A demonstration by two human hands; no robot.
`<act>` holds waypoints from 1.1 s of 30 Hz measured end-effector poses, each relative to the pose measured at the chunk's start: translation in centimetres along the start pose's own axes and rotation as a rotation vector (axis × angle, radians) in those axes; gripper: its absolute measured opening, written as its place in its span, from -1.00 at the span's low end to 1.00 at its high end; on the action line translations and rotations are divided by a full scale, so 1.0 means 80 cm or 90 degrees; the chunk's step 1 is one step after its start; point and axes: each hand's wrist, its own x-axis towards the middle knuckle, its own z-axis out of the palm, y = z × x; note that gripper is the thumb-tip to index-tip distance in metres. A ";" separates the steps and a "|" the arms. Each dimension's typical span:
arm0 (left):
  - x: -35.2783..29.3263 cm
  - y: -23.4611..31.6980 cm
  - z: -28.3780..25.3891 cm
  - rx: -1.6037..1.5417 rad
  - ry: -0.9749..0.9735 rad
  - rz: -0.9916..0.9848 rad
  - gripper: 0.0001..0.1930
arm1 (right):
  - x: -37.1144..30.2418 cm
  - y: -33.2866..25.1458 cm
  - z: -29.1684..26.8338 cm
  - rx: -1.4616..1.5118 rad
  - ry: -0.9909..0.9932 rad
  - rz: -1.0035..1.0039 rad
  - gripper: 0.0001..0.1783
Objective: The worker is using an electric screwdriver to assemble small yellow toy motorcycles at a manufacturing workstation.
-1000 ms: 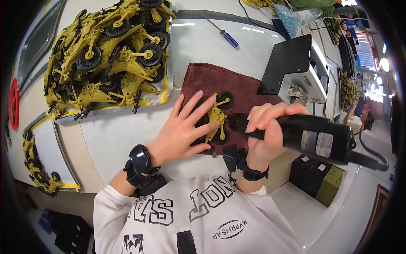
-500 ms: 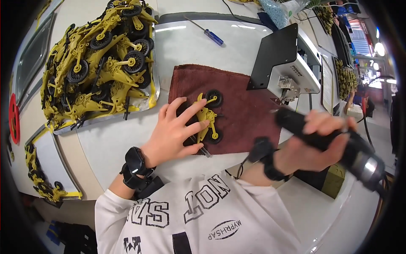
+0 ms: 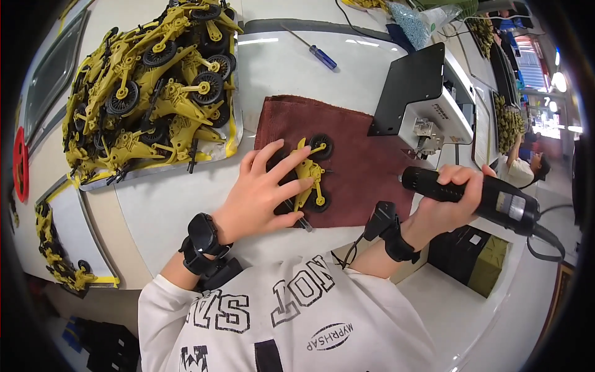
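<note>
Your right hand (image 3: 455, 195) grips driver (image 3: 511, 204), now off bike (image 3: 315, 178) by cloth's (image 3: 362, 180) right edge; driving looks paused; left hand (image 3: 260, 192) spread on bike.

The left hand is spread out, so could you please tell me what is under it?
A yellow toy bike on a dark red cloth lies partly under the left hand. Yellow and black parts show between the fingers; anything beneath the palm is covered.

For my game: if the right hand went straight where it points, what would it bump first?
Likely the yellow toy bike, near its upper wheel, but the tool in the right hand might pass above; depth is unclear.
</note>
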 end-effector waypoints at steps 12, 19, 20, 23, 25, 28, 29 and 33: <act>-0.002 0.030 -0.030 -0.204 0.114 0.057 -0.52 | -0.044 -0.031 0.027 0.639 -0.280 0.302 -0.54; -0.004 0.046 -0.031 -0.416 0.125 0.086 -0.72 | -0.052 -0.030 0.039 0.738 -0.360 0.394 -0.51; -0.004 0.046 -0.032 -0.443 0.138 0.061 -0.76 | -0.053 -0.029 0.039 0.737 -0.365 0.396 -0.52; -0.005 0.047 -0.033 -0.487 0.128 0.047 -0.80 | -0.054 -0.027 0.038 0.750 -0.366 0.405 -0.52; -0.008 0.049 -0.028 -0.520 0.129 0.038 -0.81 | -0.054 -0.027 0.038 0.762 -0.360 0.413 -0.52; -0.008 0.052 -0.026 -0.597 0.117 0.001 -0.83 | -0.054 -0.027 0.038 0.765 -0.349 0.421 -0.53; -0.008 0.052 -0.026 -0.640 0.105 -0.027 -0.84 | -0.055 -0.028 0.038 0.752 -0.344 0.414 -0.53; -0.010 0.054 -0.020 -0.664 0.129 -0.082 -0.87 | -0.063 -0.033 0.040 0.702 -0.325 0.356 -0.52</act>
